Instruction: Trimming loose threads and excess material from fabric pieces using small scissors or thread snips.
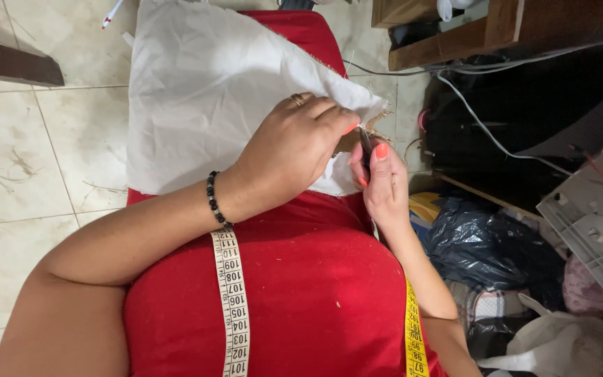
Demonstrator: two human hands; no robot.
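On the person's lap, seen from the head camera, lies one sheet of white cloth, spread over a red garment and reaching to the far side of the scene. One measuring tape hangs round the neck, its pale end down the left of the chest and its yellow end down the right. Two hands meet at the right edge of the cloth.

One left hand rests palm down on the cloth; its fingers are pressed together and curled, pinching the cloth's frayed right corner. It bears one ring and, at the wrist, one bracelet of dark beads.

One right hand comes up from the near side, just beside the left and touching the same corner. Its fingers, with orange nails, are closed on one small dark tool, whose tip stands at the cloth's edge; what kind of tool it is cannot be told.

Beyond, on the left, is a pale tiled floor. On the right lie one dark plastic bag, one white cable and one grey plastic tray.
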